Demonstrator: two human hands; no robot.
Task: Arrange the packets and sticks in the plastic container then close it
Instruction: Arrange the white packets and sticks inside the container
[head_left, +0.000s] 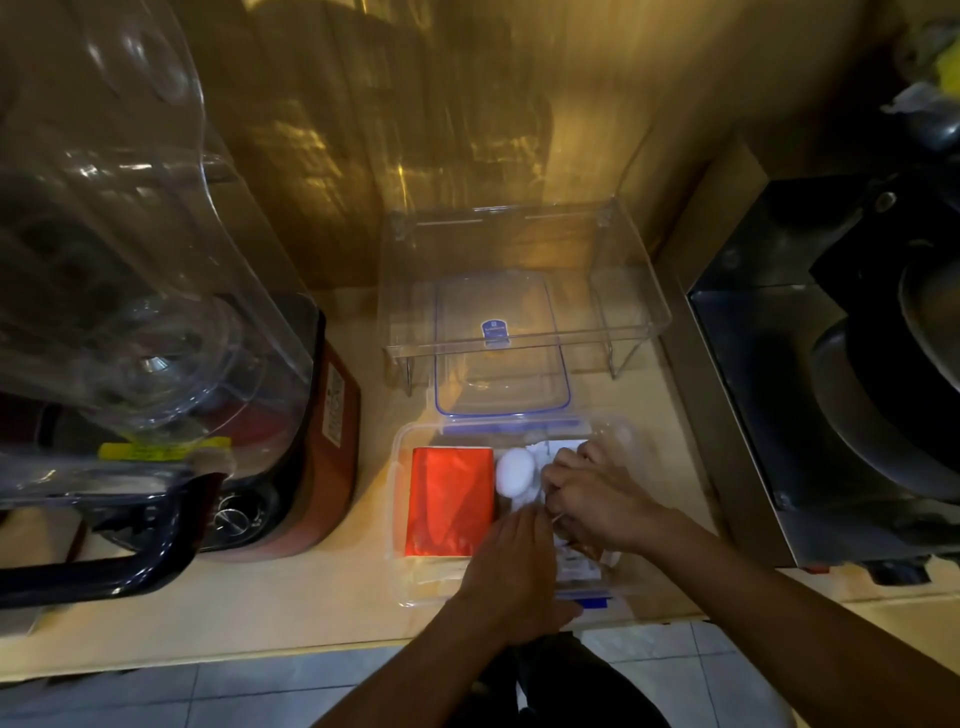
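A clear plastic container (402, 525) sits open on the counter near its front edge. Inside lie a red packet (451, 501) on the left, a white egg-shaped object (515, 472) in the middle and white packets (574, 564) on the right. Its clear lid with a blue seal (501, 353) lies just behind it, under a clear acrylic stand. My left hand (514, 561) reaches into the container's middle, fingers down on the packets. My right hand (592, 499) is curled over the white packets and pinches thin sticks (557, 518); most of them are hidden.
A clear acrylic stand (524, 332) straddles the lid at the back. A blender with a red base (322, 467) and a large clear cover (119, 234) fills the left. A dark metal appliance (831, 374) stands at the right. The counter edge runs just below my wrists.
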